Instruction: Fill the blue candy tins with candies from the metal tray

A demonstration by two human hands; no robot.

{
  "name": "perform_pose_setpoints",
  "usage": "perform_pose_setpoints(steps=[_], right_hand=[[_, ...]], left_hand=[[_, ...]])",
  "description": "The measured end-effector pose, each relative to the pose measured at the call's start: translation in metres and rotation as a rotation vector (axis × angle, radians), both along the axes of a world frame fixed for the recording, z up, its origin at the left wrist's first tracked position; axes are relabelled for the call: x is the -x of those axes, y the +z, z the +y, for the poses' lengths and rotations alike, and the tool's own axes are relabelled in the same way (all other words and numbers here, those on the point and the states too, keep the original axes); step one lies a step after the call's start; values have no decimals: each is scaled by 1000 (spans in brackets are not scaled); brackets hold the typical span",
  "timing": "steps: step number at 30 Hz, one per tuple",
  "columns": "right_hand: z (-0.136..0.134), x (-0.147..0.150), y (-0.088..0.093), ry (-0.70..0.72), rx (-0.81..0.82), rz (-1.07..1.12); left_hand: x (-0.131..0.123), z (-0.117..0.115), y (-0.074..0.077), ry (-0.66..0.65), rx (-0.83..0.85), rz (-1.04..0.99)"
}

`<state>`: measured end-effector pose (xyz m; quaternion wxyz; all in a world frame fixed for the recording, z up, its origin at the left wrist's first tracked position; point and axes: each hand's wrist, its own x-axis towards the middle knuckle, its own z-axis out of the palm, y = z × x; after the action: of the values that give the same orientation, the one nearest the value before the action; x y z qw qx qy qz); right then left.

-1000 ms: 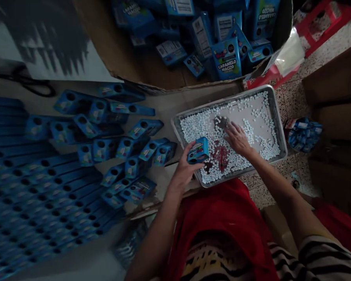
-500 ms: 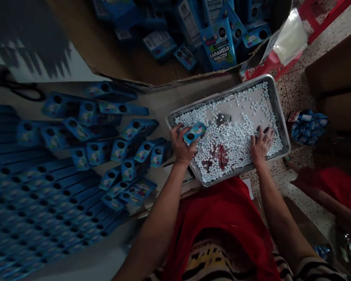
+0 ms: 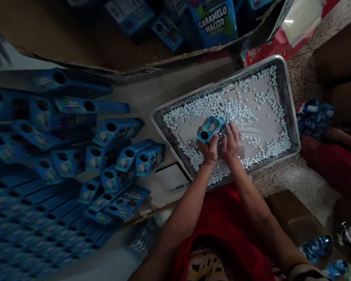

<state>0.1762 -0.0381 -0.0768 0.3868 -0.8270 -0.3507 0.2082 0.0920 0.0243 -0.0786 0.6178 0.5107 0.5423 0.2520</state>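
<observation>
My left hand [image 3: 210, 153] is wrapped around a small blue candy box [image 3: 210, 128] marked "Caramelo Macizo", with a dark round hole at its near end. The box is tilted low over a metal tray [image 3: 293, 125]. Right beside it, at the box's far end, my right hand [image 3: 231, 143] lies low among the pale round candies [image 3: 193, 107], fingers stretched out. Its fingertips are partly hidden, and I cannot tell whether candies lie under the palm. A swept streak of bare tray shows to the right of this hand.
Beyond the tray a cardboard carton [image 3: 163, 62] holds more blue boxes. Several loose boxes [image 3: 128, 156] stand to the left, with packed rows [image 3: 46, 226] in front. At the right lie blue packets [image 3: 316, 117] and another person's arm [image 3: 348, 136].
My right hand has swept leftward across the tray, pushing candies toward the box. My left hand has moved the box right and inward, so both hands now meet. The view has shifted closer.
</observation>
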Motion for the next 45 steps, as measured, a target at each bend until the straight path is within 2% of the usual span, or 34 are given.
perform_pose_setpoints(steps=[2,4,7,10,12,15,18,21,24,26,29,32,34,35,37,39,42,45], right_hand=[[11,11,4,-31,-69,80],[17,18,11,-120,-121,182],[21,22,18,-359,-178,426],[27,20,18,-634,-253,739],[36,16,16,-737,-310,897],[49,2,19,-848,-414,1242],[53,-15,29,-847,-445,1652],[48,-27,40,-783,-440,1795],[42,-30,42,-696,-424,1808],[41,-30,37,-644,-374,1824],[45,-28,26,-599,-265,1815],[52,-26,15,-533,-173,1662],[56,-24,10,-472,-131,1553],[57,-23,9,-445,-117,1525],[57,-22,9,-420,-104,1518],[54,-23,13,-455,-122,1529],[48,-33,28,-578,-197,1558],[44,-43,55,-631,-272,1577]], left_hand=[[-4,-10,2,162,55,-68],[-9,-16,7,239,164,-179],[-17,-19,22,246,299,-328],[-20,-15,42,173,309,-363],[-12,-9,55,125,238,-308],[15,8,66,108,58,-141],[46,22,61,129,-158,124],[64,22,47,63,-288,387],[69,21,42,-111,-334,544],[69,35,47,-272,-369,525],[64,85,59,-656,-332,271],[48,139,66,-1066,-222,87],[34,159,68,-1233,-233,62],[28,163,68,-1275,-266,57],[22,160,67,-1272,-333,37],[26,149,67,-1189,-331,36],[43,127,68,-959,-223,155],[59,106,73,-729,-207,234]])
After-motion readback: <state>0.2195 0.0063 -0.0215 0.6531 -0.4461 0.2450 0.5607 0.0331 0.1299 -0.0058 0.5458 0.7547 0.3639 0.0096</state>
